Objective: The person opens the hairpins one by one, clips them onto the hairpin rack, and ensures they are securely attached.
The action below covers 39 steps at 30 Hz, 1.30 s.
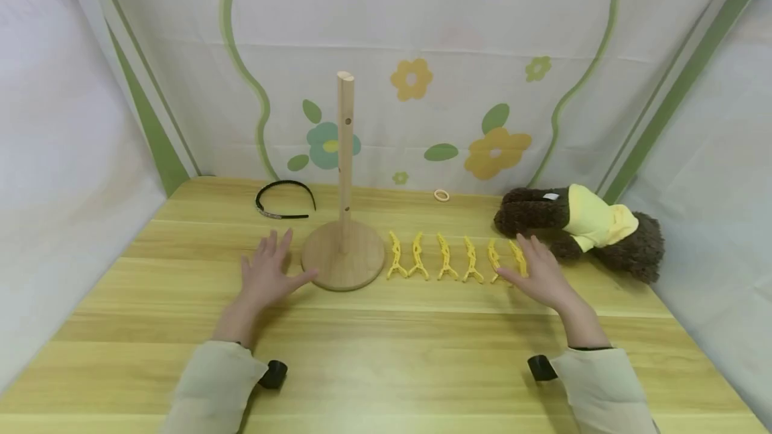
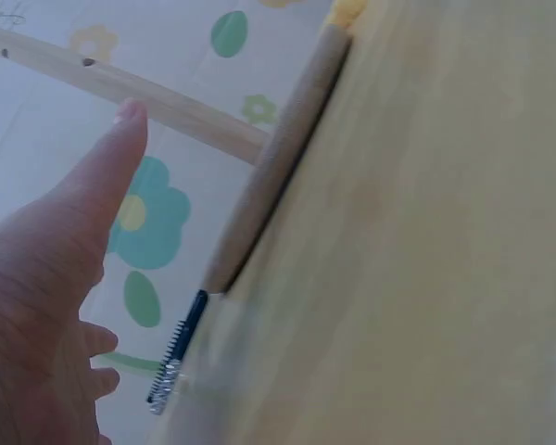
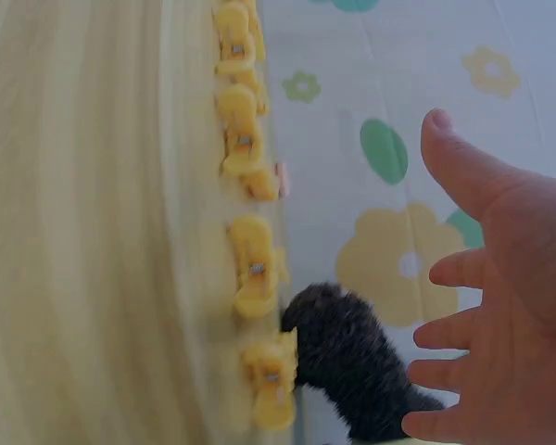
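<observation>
In the head view my left hand (image 1: 267,273) is spread just left of the round base of a wooden stand (image 1: 344,153), holding nothing. My right hand (image 1: 539,272) hovers with spread fingers over the right end of a row of several yellow hair clips (image 1: 445,257), also holding nothing. Its thumb hides part of the clips there. The right wrist view shows this hand (image 3: 500,297) apart from the yellow clips (image 3: 253,267). In the left wrist view the thumb of my left hand (image 2: 46,269) points up past the stand's post (image 2: 195,116).
A black headband (image 1: 283,216) lies behind my left hand. Toward the back is a small pale ring (image 1: 441,195). A dark brown plush toy in a yellow top (image 1: 594,216) lies beyond my right hand. Printed cloth (image 1: 374,25) walls off the wooden table (image 1: 398,360).
</observation>
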### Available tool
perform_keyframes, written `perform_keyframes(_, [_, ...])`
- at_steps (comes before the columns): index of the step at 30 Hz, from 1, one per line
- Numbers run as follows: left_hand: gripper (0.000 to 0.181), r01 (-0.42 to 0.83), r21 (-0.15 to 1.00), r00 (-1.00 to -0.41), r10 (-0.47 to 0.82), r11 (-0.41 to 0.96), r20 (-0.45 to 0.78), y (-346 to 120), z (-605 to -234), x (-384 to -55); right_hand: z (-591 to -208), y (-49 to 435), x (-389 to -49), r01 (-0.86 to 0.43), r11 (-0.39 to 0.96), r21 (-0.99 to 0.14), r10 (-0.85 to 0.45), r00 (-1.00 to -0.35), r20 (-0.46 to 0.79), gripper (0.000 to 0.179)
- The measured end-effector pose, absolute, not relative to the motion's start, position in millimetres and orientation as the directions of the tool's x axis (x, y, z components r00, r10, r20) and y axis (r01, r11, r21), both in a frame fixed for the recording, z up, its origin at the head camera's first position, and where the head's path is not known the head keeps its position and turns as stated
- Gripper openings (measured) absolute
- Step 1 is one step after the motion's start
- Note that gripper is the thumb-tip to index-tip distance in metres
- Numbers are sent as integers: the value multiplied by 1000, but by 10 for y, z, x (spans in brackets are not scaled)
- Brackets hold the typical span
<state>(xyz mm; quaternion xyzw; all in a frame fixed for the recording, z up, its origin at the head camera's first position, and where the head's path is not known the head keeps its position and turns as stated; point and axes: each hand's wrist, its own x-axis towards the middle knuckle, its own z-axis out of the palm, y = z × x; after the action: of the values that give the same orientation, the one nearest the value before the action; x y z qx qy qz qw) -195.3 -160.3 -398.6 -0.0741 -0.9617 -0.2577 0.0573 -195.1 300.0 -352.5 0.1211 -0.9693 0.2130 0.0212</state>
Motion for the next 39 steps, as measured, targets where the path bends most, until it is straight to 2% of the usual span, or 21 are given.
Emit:
perform_keyframes(5, [96,191,557,-979,116,808,168,-1539,-4116,-1978,-3681,3177,-1939,-212,818,-535,-189,-977,98,77])
perform_keyframes(8, [96,195,558,-978,116,807,175,-1519,-4171,-1993,-3754,3248,-1933,-174,777,-605,-150,-985,90,75])
perform_keyframes(16, [93,218,548,-973,139,808,182,-1491,-4257,-2036,-3931,3382,-1934,-49,738,-673,-55,-998,12,79])
perform_keyframes(19, [93,224,519,-972,150,825,182,-1487,-4273,-2038,-4007,3413,-1946,-27,758,-652,-26,-1000,10,79])
perform_keyframes(27, [94,234,431,-969,173,872,175,-1484,-4314,-2014,-4157,3412,-1963,-44,885,-464,21,-991,134,62])
perform_keyframes(39, [91,246,382,-964,185,891,189,-1481,-4354,-2010,-4202,3418,-1938,5,865,-502,74,-990,117,62])
